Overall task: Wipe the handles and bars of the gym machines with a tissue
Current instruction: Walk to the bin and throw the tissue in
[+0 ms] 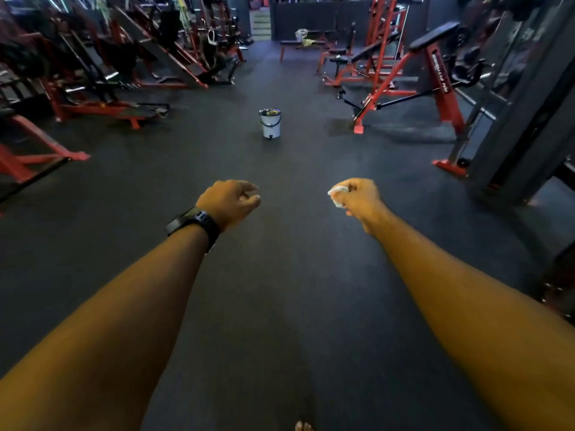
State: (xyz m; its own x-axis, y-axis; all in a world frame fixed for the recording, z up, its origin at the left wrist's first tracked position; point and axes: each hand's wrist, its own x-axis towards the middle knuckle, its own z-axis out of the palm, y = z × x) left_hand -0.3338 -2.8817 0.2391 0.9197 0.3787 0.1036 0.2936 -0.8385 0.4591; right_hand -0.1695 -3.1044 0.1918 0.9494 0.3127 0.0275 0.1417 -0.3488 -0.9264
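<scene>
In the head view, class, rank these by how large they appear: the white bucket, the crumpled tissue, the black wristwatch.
1. Black wristwatch, though it is nearer the camera
2. White bucket
3. Crumpled tissue, partly hidden in the right hand

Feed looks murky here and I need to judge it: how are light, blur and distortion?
Head view: dim light, machines at left lost in shadow and smeared; wide-angle bend stretches both forearms; right hand and its tissue softly blurred; bucket fairly clear, with glints on its top.
</scene>
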